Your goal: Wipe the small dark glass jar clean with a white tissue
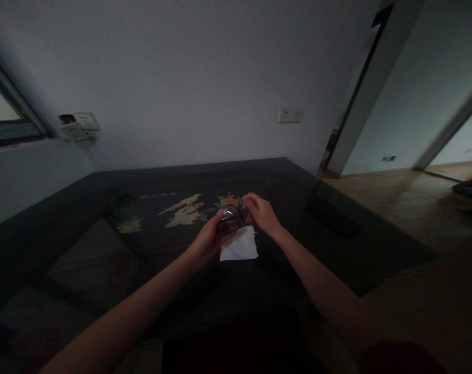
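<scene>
A small round see-through jar [231, 224] with a shiny, metallic-looking top is held up over the table, tilted a little. My left hand [211, 235] is wrapped around its left side, thumb near the upper rim. Close to the jar's right side is my right hand [261, 212], with curved fingers and a gap between the fingertips and thumb; I see nothing in it. Whether its fingertips touch the jar is hard to tell in the dim light. Below the jar lies a white sheet of paper or tissue [239, 246], its upper edge partly covered by the jar and left hand.
The dark glossy table [290, 182] stands against the wall and bears a bird-and-flower picture [185, 213]. A dark oblong item or recess [333, 217] shows at its right. Wall sockets [289, 115] are behind; wooden floor [376, 192] is to the right.
</scene>
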`<move>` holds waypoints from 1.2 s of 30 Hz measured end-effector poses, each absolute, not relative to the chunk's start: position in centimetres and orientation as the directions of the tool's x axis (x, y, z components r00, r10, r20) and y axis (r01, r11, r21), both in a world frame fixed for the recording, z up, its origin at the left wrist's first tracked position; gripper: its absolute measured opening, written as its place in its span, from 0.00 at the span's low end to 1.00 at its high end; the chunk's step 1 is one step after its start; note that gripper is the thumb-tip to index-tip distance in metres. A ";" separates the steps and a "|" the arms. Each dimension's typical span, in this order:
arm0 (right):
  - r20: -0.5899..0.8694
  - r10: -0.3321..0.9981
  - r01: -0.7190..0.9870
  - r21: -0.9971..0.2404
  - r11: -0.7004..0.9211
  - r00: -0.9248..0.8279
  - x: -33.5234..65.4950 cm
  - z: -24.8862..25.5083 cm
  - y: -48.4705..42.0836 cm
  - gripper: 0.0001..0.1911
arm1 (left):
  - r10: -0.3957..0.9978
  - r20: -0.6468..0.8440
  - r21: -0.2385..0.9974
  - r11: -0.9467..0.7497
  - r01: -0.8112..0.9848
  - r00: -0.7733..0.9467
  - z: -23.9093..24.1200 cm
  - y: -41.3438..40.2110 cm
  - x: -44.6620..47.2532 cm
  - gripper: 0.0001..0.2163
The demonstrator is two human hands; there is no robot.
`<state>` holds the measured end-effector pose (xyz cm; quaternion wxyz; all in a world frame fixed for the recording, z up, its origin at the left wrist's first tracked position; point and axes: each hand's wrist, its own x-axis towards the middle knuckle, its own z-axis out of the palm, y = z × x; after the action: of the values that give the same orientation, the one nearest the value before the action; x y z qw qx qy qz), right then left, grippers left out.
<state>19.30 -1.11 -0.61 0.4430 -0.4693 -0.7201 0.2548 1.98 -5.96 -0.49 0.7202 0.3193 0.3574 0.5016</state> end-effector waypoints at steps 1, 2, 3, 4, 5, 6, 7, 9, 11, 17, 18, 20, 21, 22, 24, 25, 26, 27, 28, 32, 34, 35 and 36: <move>0.361 0.916 0.550 -0.736 0.395 -0.175 19.5 -0.7 -0.9 0.19 | 0.958 -0.178 0.816 0.272 -0.510 0.226 -0.7 -6.1 1.8 0.15; 0.319 0.925 0.653 -0.660 0.372 -0.204 19.6 -0.8 -0.8 0.16 | 0.961 -0.174 0.805 0.265 -0.530 0.215 -0.9 -6.2 1.5 0.16; 0.273 0.931 0.740 -0.568 0.361 -0.244 19.6 -1.0 -0.7 0.14 | 0.958 -0.187 0.790 0.278 -0.546 0.216 -1.3 -6.3 1.3 0.18; 0.222 0.931 0.797 -0.484 0.362 -0.289 19.4 -1.3 -0.7 0.12 | 0.954 -0.201 0.773 0.293 -0.562 0.221 -1.7 -6.4 1.1 0.20; 0.180 0.929 0.825 -0.426 0.371 -0.324 19.2 -1.6 -0.8 0.11 | 0.949 -0.217 0.755 0.311 -0.577 0.228 -2.2 -6.6 1.0 0.20; 0.152 0.925 0.836 -0.395 0.381 -0.349 18.9 -1.8 -0.9 0.10 | 0.947 -0.221 0.741 0.317 -0.592 0.232 -2.6 -6.6 0.9 0.20; 0.134 0.921 0.839 -0.382 0.389 -0.366 18.6 -2.1 -1.0 0.10 | 0.947 -0.216 0.736 0.317 -0.598 0.237 -3.0 -6.7 0.9 0.19; 0.098 0.921 0.845 -0.371 0.386 -0.378 18.0 -2.6 -1.2 0.11 | 0.946 -0.202 0.738 0.318 -0.596 0.255 -3.7 -6.8 0.9 0.18; 0.046 0.926 0.855 -0.368 0.365 -0.376 17.6 -3.0 -1.2 0.13 | 0.942 -0.178 0.749 0.318 -0.581 0.286 -4.0 -6.9 0.9 0.18; -0.090 0.890 0.814 -0.454 0.363 -0.447 17.8 -3.2 -0.4 0.05 | 0.935 -0.080 0.811 0.263 -0.523 0.347 -4.3 -7.2 1.0 0.18; -0.105 0.872 0.790 -0.486 0.374 -0.477 17.9 -3.1 -0.3 0.04 | 0.933 -0.053 0.819 0.245 -0.519 0.357 -4.4 -7.2 1.1 0.19; -0.120 0.836 0.733 -0.557 0.389 -0.535 18.3 -2.8 -0.2 0.04 | 0.926 0.009 0.837 0.200 -0.509 0.378 -4.6 -7.2 1.2 0.20; -0.117 0.820 0.702 -0.594 0.394 -0.560 18.4 -2.7 -0.2 0.04 | 0.921 0.034 0.847 0.180 -0.500 0.388 -4.7 -7.1 1.1 0.21; -0.108 0.807 0.668 -0.629 0.396 -0.580 18.6 -2.5 -0.3 0.04 | 0.916 0.052 0.856 0.165 -0.490 0.399 -4.8 -7.1 1.1 0.22; -0.080 0.790 0.602 -0.696 0.392 -0.608 18.8 -2.1 -0.4 0.06 | 0.904 0.069 0.879 0.145 -0.454 0.422 -5.1 -7.0 0.9 0.24; -0.067 0.786 0.571 -0.725 0.385 -0.615 18.8 -2.0 -0.5 0.07 | 0.896 0.073 0.894 0.137 -0.428 0.438 -5.2 -7.0 0.7 0.24; -0.056 0.786 0.544 -0.752 0.373 -0.616 18.8 -2.0 -0.6 0.08 | 0.888 0.077 0.908 0.126 -0.400 0.454 -5.3 -7.0 0.6 0.25; -0.047 0.789 0.521 -0.775 0.358 -0.612 18.8 -2.0 -0.6 0.08 | 0.879 0.083 0.922 0.112 -0.372 0.470 -5.3 -7.0 0.4 0.25; -0.041 0.796 0.503 -0.794 0.340 -0.603 18.8 -2.1 -0.6 0.07 | 0.871 0.091 0.932 0.096 -0.349 0.482 -5.3 -7.1 0.3 0.25; -0.014 0.858 0.453 -0.854 0.257 -0.514 18.8 -2.5 -0.5 0.07 | 0.874 0.107 0.930 0.081 -0.359 0.475 -4.9 -7.3 0.2 0.25; 0.028 0.907 0.416 -0.882 0.221 -0.421 18.9 -2.5 -0.4 0.08 | 0.893 0.106 0.914 0.086 -0.397 0.438 -4.5 -7.2 0.2 0.25; 0.054 0.928 0.399 -0.892 0.211 -0.369 19.0 -2.3 -0.4 0.09 | 0.907 0.105 0.906 0.083 -0.416 0.409 -4.2 -7.1 0.2 0.25; 0.090 0.945 0.377 -0.902 0.211 -0.314 19.1 -2.1 -0.4 0.11 | 0.922 0.106 0.899 0.072 -0.433 0.374 -4.0 -7.0 0.2 0.25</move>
<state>19.10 -0.37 -2.13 0.3444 -0.4737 -0.6977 0.4125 0.23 -7.00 -4.02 0.6841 0.4678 0.2612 0.4950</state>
